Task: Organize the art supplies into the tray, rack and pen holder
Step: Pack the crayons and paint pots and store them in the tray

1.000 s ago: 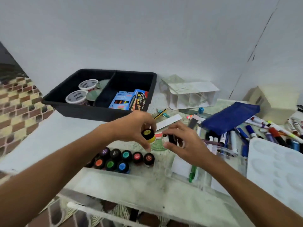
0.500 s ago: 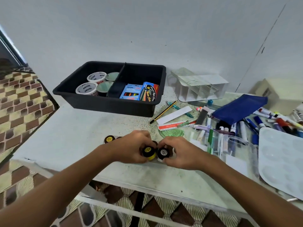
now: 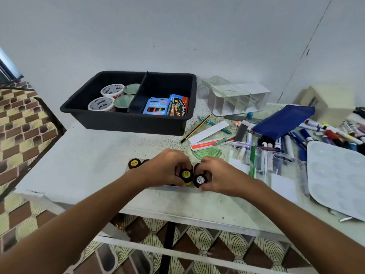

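Near the table's front edge, left hand [image 3: 166, 167] gripping a yellow-labelled black paint jar [image 3: 186, 175], right hand [image 3: 218, 176] gripping a white-labelled paint jar [image 3: 200, 180], jars touching, neighbouring jars mostly hidden behind the hands, labels unreadable.

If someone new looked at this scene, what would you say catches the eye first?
Front and centre, the left hand and right hand each grip a small black paint pot. Behind them sits a black divided tray holding tubs and crayon boxes. To the right, loose markers sprawl around a blue pouch.
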`<state>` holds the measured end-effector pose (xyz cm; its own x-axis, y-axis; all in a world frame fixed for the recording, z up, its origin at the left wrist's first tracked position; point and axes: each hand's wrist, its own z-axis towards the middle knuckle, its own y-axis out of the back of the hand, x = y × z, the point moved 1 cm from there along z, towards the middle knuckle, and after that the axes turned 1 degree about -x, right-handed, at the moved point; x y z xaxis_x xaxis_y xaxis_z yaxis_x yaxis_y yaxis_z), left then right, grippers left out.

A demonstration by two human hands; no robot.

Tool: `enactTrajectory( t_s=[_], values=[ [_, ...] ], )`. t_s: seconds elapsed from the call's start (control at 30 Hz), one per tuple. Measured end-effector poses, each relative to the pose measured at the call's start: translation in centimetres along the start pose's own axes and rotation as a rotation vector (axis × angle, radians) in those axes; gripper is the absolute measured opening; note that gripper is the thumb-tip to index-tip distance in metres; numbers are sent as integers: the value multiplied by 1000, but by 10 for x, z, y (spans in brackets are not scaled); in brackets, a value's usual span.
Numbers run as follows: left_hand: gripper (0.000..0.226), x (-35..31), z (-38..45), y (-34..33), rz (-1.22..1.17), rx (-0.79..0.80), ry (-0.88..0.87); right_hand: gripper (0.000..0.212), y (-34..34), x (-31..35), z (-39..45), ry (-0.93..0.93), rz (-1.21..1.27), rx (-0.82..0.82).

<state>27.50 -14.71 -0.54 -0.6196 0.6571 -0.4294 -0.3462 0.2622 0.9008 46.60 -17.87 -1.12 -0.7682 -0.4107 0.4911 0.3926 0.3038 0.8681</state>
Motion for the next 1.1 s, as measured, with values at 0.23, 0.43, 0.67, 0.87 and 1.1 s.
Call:
enactTrajectory(
  t_s=[0.23,0.43,0.67,0.87,1.1],
  values=[
    [41,7,-2,-6,1,-28,-59,30,-2,3,0,-37,-55,-12],
    [39,15,-17,-17,31,-102,-172,37,-2,4,-3,-51,-112,-8],
    [49,29,-34,-22,124,-283,-192,29,-8,14,-1,38,-151,-98],
    [73,46,-59,-23,336,-203,-6,61,-35,18,8,180,-327,-84],
    [71,60,-71,-34,475,-83,91,69,-60,12,17,137,-534,-7]
  ],
)
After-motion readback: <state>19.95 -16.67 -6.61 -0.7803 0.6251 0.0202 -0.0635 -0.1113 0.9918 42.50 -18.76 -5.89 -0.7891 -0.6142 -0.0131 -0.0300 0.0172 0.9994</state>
